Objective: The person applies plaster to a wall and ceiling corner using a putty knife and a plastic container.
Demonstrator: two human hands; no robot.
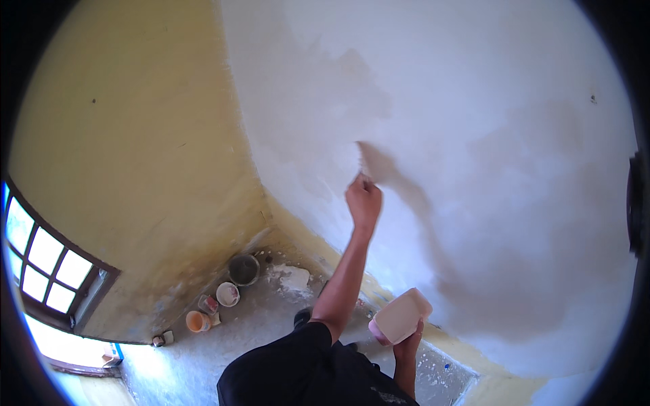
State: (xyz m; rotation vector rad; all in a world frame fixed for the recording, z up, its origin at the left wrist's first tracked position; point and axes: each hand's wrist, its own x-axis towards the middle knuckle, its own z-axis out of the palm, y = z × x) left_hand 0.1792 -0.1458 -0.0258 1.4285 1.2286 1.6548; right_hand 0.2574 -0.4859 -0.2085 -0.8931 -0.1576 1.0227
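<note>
My left hand grips a pale flat tool at the white-coated wall, its shadow falling across the coating. I cannot make out whether it is a brush or a scraper. Lower right, my right hand holds a pale rectangular piece with a pinkish side, tilted near the wall's foot; whether it is a container or a board is unclear.
A yellow wall meets the white one at a corner. A barred window is at left. Along the stained floor stand a dark bucket, a white pot, an orange-rimmed pot and a small container.
</note>
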